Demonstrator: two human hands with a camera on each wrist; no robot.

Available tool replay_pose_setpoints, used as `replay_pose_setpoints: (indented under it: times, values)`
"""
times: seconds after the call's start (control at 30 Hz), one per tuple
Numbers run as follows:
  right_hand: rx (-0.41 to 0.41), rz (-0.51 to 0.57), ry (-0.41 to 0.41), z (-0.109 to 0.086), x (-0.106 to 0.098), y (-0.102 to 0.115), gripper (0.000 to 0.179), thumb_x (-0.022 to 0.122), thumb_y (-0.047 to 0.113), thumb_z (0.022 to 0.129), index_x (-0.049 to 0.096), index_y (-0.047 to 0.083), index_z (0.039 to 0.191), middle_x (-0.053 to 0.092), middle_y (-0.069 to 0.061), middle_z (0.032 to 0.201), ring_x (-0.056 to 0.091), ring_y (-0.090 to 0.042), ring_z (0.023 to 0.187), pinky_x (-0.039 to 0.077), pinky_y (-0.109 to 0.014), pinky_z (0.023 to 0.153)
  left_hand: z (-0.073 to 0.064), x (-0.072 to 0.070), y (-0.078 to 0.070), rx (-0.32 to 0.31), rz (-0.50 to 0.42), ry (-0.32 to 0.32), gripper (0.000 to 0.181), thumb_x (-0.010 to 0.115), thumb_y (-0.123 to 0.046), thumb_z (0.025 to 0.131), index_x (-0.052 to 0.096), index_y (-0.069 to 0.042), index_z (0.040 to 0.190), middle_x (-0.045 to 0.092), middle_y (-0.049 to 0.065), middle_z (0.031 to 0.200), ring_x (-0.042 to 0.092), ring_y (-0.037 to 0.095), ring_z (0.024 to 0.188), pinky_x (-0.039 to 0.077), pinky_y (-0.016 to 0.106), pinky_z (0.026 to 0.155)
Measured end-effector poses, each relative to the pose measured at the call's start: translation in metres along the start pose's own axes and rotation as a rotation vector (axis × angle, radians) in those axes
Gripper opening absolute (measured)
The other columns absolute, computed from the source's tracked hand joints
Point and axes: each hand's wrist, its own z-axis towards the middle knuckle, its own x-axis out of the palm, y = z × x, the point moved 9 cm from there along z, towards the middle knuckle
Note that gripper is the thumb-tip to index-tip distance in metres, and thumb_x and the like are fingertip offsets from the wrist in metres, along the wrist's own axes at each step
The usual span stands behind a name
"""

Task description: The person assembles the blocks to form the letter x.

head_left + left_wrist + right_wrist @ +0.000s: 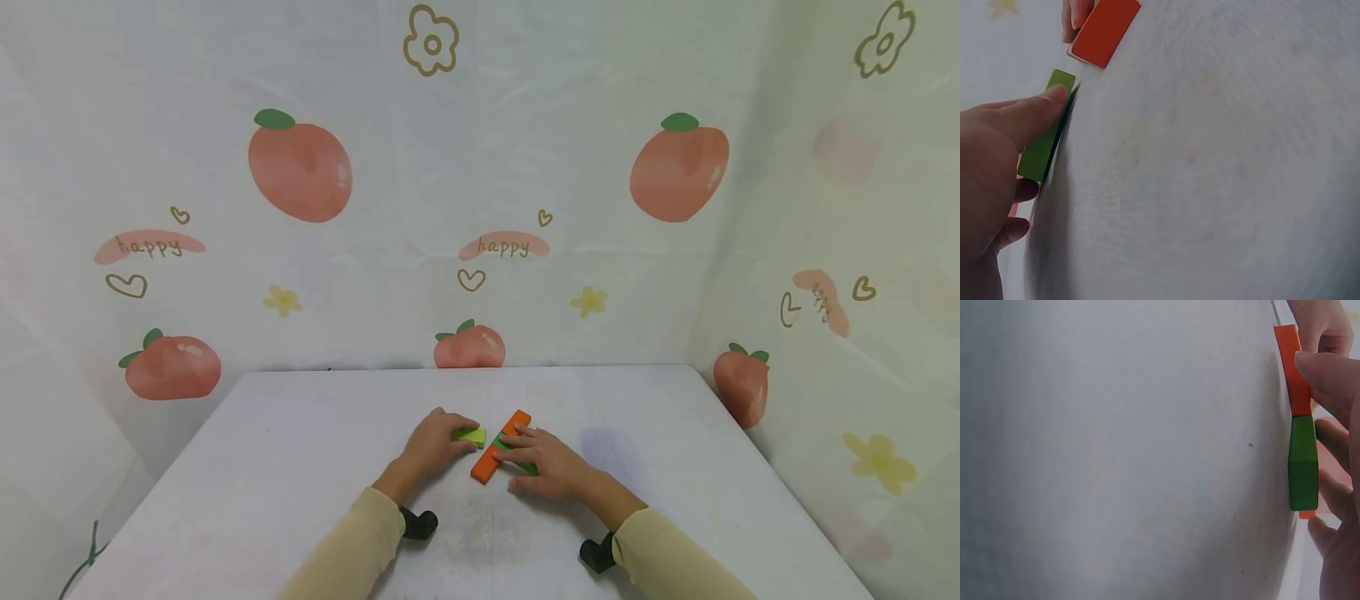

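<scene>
My left hand (433,442) pinches a light green block (470,436) between thumb and fingers, just left of a slanting row of blocks. In the left wrist view, the thumb lies across the face of this block (1046,134). The row has an orange block (485,467) at its near end and another orange block (519,419) at its far end. A darker green block (530,467) shows between them and runs off to the right. My right hand (555,467) spreads its fingers over the row, fingertips on the blocks, partly hiding the green one.
The white table (300,483) spreads around the hands, with a bluish smudge (611,450) to the right. Behind it hangs a fruit-printed cloth (397,183). Black wrist mounts (418,525) stick out at both sleeves.
</scene>
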Motion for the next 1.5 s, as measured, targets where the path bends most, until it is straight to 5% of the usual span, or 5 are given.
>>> replay_pose_setpoints:
  times: [0.47,0.77,1.07,1.5]
  values:
    - [-0.013,0.004,-0.018,0.0,-0.002,0.001,0.05,0.068,0.037,0.09,0.058,0.026,0.138,0.048,-0.001,0.146,0.032,-0.035,0.139,0.027,-0.054,0.108,-0.001,0.0,-0.01,0.006,0.021,-0.038,0.032,0.079,-0.026,0.081,0.074,-0.016,0.11,0.07,-0.003,0.106,0.055,0.017,0.088,0.045,0.033,0.078]
    - [-0.012,0.014,-0.012,0.0,-0.001,0.001,0.049,0.067,0.037,0.091,0.058,0.025,0.137,0.046,0.0,0.147,0.031,-0.034,0.139,0.025,-0.053,0.109,0.001,0.004,-0.007,-0.069,-0.019,-0.033,0.02,0.076,-0.017,0.084,0.075,-0.015,0.104,0.068,-0.001,0.107,0.059,0.022,0.101,0.045,0.041,0.091]
    - [-0.018,0.005,-0.021,0.0,-0.001,0.001,0.049,0.067,0.037,0.091,0.059,0.025,0.137,0.046,0.0,0.147,0.033,-0.035,0.139,0.025,-0.054,0.109,-0.005,0.003,-0.02,-0.044,0.195,-0.033,0.027,0.072,-0.034,0.087,0.073,-0.024,0.112,0.064,-0.002,0.114,0.053,0.022,0.102,0.042,0.044,0.085]
    - [-0.075,0.002,-0.059,0.0,-0.004,0.004,0.051,0.068,0.036,0.09,0.058,0.022,0.138,0.049,-0.005,0.145,0.035,-0.041,0.136,0.026,-0.057,0.107,-0.018,0.004,-0.036,-0.02,0.264,0.002,0.034,0.065,-0.044,0.09,0.071,-0.024,0.118,0.062,0.0,0.117,0.052,0.023,0.103,0.041,0.044,0.083]
